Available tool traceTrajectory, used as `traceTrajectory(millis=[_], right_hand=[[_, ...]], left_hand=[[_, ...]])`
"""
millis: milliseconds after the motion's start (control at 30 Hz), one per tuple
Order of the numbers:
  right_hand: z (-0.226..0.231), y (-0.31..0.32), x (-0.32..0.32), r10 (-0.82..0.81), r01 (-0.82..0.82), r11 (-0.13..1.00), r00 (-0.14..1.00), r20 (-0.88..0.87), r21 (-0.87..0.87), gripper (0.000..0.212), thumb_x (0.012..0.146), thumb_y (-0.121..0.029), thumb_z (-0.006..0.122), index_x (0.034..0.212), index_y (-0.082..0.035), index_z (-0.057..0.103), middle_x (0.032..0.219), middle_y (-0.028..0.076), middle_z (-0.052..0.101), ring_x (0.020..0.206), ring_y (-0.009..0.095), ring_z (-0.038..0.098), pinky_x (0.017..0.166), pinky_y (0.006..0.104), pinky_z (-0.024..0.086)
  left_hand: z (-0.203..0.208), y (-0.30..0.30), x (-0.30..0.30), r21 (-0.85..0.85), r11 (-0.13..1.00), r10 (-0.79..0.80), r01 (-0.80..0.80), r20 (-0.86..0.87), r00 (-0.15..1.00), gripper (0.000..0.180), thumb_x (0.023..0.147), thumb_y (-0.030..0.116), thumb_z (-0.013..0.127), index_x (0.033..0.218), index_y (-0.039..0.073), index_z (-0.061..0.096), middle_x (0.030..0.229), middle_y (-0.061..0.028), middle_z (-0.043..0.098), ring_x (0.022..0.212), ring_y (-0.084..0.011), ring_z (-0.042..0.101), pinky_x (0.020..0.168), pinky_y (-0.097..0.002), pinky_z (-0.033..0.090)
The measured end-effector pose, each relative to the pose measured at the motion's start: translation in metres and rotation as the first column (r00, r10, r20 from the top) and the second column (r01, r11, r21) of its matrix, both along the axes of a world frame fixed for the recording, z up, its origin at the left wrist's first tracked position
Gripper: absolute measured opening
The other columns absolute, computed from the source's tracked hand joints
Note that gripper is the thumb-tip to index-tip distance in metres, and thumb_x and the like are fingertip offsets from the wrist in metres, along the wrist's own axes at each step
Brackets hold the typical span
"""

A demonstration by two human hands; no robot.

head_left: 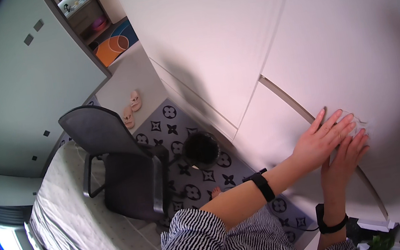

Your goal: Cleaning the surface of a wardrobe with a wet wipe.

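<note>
My left hand (317, 140) lies flat against the white cabinet front (356, 60), fingers stretched out and partly apart. Just below it, my right hand (342, 161) also rests on the panel with its fingers extended, their tips close to the left hand's. A pale, crinkled patch with thin dark lines (358, 119) shows at the fingertips of both hands; most of it is covered and I cannot make out what it is. Behind the hands a long curved gap (286, 95) runs down between the panels. Each wrist wears a black band.
A dark office chair (127, 174) stands left, beside a bed with pale covers (66, 197). On the grey patterned mat (193, 192) is a round black object (201, 150). Pink slippers (129, 117) lie beyond, before a doorway. Green leaves (378, 243) show at the lower right.
</note>
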State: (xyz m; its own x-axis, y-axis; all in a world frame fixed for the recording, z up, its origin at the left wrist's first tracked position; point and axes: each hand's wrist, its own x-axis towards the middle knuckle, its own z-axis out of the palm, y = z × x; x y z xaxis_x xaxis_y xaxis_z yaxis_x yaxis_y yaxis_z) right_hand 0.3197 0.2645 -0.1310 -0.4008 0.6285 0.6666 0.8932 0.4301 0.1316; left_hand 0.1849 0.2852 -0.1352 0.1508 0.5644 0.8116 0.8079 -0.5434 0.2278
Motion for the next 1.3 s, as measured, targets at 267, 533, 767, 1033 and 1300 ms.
traceTrajectory(millis=[267,533,767,1033,1300], right_hand=[[-0.015,0.022,-0.075,-0.009,0.025,0.991,0.993,0.118,-0.135,0.063,0.095,-0.023,0.061,0.144,0.009,0.037,0.158,0.033,0.025,0.148,0.052,0.019,0.113,0.0713,0.017],[-0.040,0.051,-0.118,0.207,-0.205,0.978,0.977,0.052,-0.041,0.062,0.101,-0.027,0.054,0.148,0.008,0.036,0.160,0.031,0.025,0.152,0.048,0.014,0.115,0.0690,-0.005],[-0.043,0.063,-0.134,0.343,-0.353,0.930,0.933,-0.106,-0.097,0.062,0.099,-0.021,0.059,0.150,0.005,0.036,0.160,0.027,0.029,0.151,0.047,0.018,0.117,0.0650,-0.001],[-0.056,0.073,-0.127,0.310,-0.307,0.950,0.950,0.045,-0.060,0.073,0.093,-0.021,0.065,0.154,0.002,0.031,0.163,0.023,0.024,0.150,0.047,0.020,0.119,0.0621,0.004],[-0.058,0.077,-0.126,0.308,-0.310,0.950,0.949,0.073,0.020,0.067,0.095,-0.022,0.060,0.151,0.004,0.035,0.162,0.023,0.029,0.151,0.044,0.021,0.118,0.0598,-0.007]], left_hand=[[-0.021,0.006,-0.071,-0.113,0.984,0.143,-0.135,0.071,0.987,0.060,0.092,0.019,0.057,0.151,0.014,0.045,0.160,-0.0049,0.038,0.149,-0.0269,0.033,0.121,-0.0506,0.025],[-0.028,0.012,-0.112,-0.175,0.941,0.304,-0.290,0.065,0.950,0.058,0.092,0.022,0.057,0.147,0.007,0.048,0.159,-0.0094,0.039,0.149,-0.0286,0.033,0.122,-0.0502,0.022],[-0.019,0.015,-0.129,-0.196,0.931,0.324,-0.307,0.060,0.944,0.061,0.092,0.022,0.059,0.149,0.004,0.044,0.160,-0.0114,0.037,0.150,-0.0314,0.032,0.122,-0.0513,0.022],[-0.025,0.017,-0.125,-0.229,0.928,0.322,-0.295,0.087,0.943,0.061,0.093,0.020,0.057,0.149,0.001,0.042,0.160,-0.0164,0.035,0.149,-0.0342,0.031,0.122,-0.0517,0.023],[-0.021,0.015,-0.126,-0.262,0.920,0.318,-0.292,0.060,0.946,0.060,0.093,0.020,0.056,0.149,0.002,0.043,0.160,-0.0165,0.035,0.149,-0.0341,0.032,0.121,-0.0496,0.026]])
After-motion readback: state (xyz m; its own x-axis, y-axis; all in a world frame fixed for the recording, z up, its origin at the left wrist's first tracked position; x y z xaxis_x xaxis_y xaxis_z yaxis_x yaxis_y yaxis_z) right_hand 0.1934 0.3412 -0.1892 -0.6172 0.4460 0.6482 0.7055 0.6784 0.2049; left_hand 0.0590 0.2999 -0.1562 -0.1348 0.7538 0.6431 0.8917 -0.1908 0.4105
